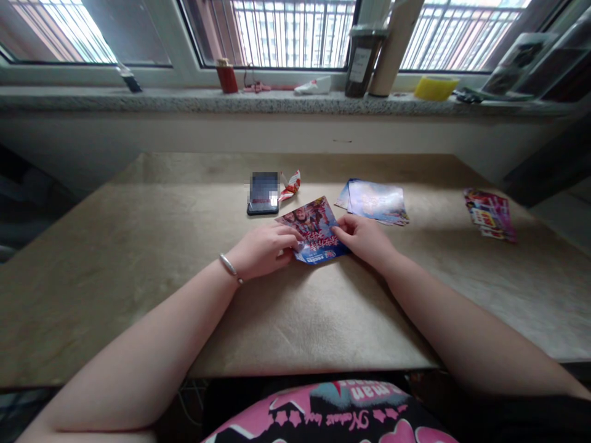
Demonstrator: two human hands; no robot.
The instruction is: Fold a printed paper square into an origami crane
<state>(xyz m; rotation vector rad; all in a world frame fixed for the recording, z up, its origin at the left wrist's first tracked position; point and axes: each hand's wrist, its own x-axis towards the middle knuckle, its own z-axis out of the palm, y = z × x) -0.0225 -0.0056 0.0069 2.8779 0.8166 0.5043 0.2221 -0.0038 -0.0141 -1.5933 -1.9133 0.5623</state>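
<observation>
A printed flyer (316, 229), blue and red with a picture and lettering, lies tilted at the middle of the table. At its left edge my left hand (268, 249), with a silver bracelet at the wrist, has its fingers curled on the paper. My right hand (362, 240) pinches the flyer's right edge between thumb and fingers. Just beyond that hand rests a loose stack of pale blue flyers (378, 200). A dark phone (264, 194) lies behind my left hand, with a crumpled red and white wrapper (290, 186) at its right side.
Several folded, colourful leaflets (490, 215) lie at the right of the tan table (138, 246). Along the window sill (175, 103) stand a red lighter-like item (226, 76), a dark lidded container (364, 61), a cardboard tube (392, 52) and a yellow tape roll (435, 88).
</observation>
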